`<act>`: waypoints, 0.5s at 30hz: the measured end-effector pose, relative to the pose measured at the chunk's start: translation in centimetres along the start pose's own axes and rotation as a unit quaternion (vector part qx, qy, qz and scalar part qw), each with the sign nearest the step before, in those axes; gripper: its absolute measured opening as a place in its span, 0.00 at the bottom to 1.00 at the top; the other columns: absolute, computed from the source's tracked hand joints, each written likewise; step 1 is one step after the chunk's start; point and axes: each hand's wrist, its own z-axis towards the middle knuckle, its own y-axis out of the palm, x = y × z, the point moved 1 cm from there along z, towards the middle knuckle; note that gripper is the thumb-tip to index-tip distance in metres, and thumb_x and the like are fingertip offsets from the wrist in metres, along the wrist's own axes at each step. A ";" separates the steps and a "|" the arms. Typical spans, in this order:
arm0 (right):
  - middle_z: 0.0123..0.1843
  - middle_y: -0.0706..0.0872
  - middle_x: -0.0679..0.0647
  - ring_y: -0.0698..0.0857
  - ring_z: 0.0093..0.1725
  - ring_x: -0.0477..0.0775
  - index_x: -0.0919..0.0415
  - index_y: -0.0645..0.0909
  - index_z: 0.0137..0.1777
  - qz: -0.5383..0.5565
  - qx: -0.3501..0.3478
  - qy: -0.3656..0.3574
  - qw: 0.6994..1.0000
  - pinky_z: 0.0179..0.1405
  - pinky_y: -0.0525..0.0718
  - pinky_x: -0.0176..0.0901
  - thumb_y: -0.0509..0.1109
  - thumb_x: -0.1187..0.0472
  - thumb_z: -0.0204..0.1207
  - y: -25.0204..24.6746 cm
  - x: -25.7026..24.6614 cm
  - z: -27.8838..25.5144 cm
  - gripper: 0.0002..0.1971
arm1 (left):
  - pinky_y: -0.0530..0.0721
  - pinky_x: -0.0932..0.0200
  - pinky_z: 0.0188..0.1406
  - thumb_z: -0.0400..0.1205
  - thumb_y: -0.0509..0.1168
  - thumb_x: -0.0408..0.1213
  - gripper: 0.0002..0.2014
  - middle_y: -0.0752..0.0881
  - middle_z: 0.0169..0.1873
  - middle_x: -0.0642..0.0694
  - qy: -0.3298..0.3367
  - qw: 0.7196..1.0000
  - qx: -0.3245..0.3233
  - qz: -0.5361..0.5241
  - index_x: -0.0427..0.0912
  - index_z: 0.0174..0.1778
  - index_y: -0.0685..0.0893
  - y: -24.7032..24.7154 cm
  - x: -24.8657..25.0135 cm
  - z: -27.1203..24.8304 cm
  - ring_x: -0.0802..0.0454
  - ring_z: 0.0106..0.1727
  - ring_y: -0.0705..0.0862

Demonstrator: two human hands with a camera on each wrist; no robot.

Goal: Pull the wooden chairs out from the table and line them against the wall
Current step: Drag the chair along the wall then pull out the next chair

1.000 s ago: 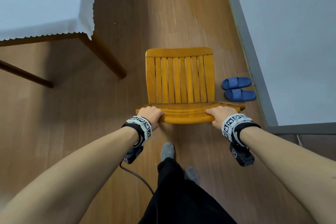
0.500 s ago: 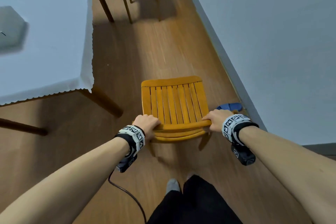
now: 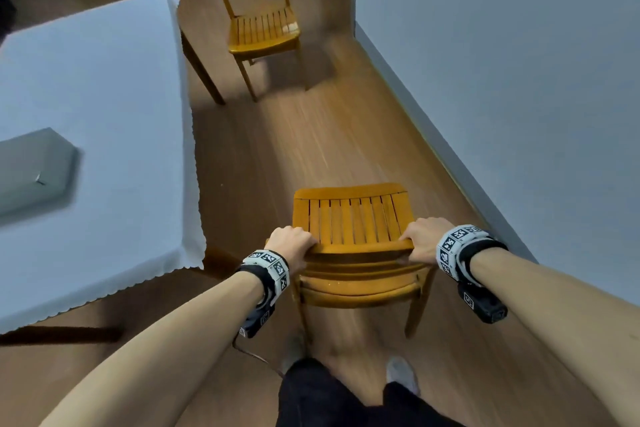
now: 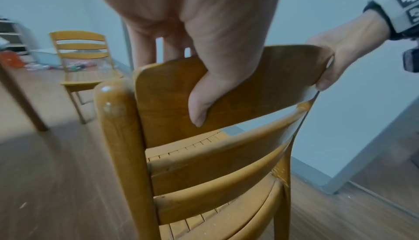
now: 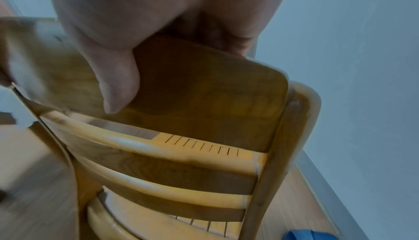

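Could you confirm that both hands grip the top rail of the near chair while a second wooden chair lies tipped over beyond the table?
Not quite: the second chair stands upright, as the head view shows. The left hand and right hand do grip the near chair's top rail.

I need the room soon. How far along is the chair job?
Done: nothing visibly lined up. In hand: left hand and right hand grip the near chair, clear of the table, near the wall. Left: the far chair stands by the table's corner.
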 end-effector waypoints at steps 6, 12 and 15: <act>0.43 0.87 0.42 0.86 0.43 0.52 0.42 0.89 0.58 0.053 0.018 0.083 0.995 0.39 0.80 0.41 0.73 0.37 0.76 -3.0 -2.3 2.9 0.16 | 0.77 0.54 0.39 0.80 0.67 0.40 0.07 0.87 0.46 0.50 0.091 0.994 0.040 0.049 0.52 0.53 0.83 -2.2 -6.3 4.9 0.43 0.49 0.86; 0.49 0.87 0.46 0.85 0.50 0.54 0.43 0.89 0.61 0.092 0.019 0.148 0.985 0.51 0.82 0.46 0.72 0.37 0.77 -2.5 -4.8 4.8 0.18 | 0.73 0.54 0.39 0.82 0.64 0.36 0.08 0.87 0.46 0.49 0.166 0.980 0.024 0.109 0.51 0.54 0.83 -3.5 -10.0 9.1 0.43 0.50 0.86; 0.55 0.88 0.49 0.86 0.59 0.58 0.43 0.87 0.65 0.106 0.021 0.176 0.978 0.54 0.81 0.49 0.71 0.37 0.77 -2.6 -4.9 5.8 0.20 | 0.74 0.54 0.39 0.81 0.63 0.35 0.09 0.88 0.46 0.49 0.190 0.973 0.012 0.131 0.52 0.53 0.83 -4.3 -10.7 12.1 0.42 0.49 0.86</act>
